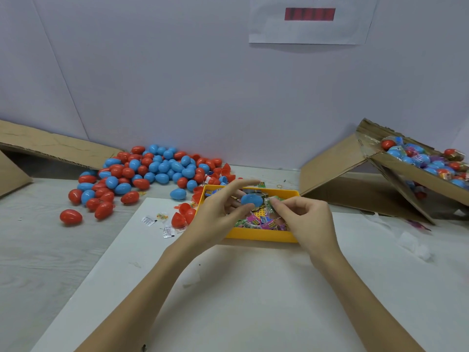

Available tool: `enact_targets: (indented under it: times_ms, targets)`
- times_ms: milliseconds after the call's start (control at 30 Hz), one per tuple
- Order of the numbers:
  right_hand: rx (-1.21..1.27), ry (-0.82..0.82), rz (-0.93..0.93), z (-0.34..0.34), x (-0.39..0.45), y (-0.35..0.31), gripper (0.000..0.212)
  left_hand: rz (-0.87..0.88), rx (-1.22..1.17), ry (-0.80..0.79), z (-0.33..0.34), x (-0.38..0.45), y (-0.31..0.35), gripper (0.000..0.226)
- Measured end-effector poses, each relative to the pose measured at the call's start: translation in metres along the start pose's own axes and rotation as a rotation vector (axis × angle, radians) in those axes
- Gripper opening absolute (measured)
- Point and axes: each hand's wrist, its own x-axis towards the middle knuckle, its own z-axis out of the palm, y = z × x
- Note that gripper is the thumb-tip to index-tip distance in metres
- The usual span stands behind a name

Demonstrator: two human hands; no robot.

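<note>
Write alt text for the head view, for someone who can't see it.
The left hand holds a blue egg and the right hand pinches a green packet, over a yellow tray of bright packets. Red and blue eggs lie piled behind at left; a cardboard box holds more at right.

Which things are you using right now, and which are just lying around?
In use:
blue egg, held by the left hand
green packet, pinched by the right hand
yellow tray

Lying about:
egg pile
cardboard box
small white packets
paper sign
</note>
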Motion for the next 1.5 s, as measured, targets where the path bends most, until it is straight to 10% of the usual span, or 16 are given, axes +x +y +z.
enact_targets:
  times_ms: [533, 1500]
  targets:
    - [-0.167, 0.041, -0.017, 0.0054, -0.0049, -0.0035, 0.031, 0.028, 0.045, 0.094, 0.0037, 0.0013, 0.0017, 0.030]
    - [0.321, -0.150, 0.148, 0.0085, -0.0063, -0.0050, 0.023, -0.043, -0.160, 0.104, 0.0043, 0.0018, 0.0004, 0.041]
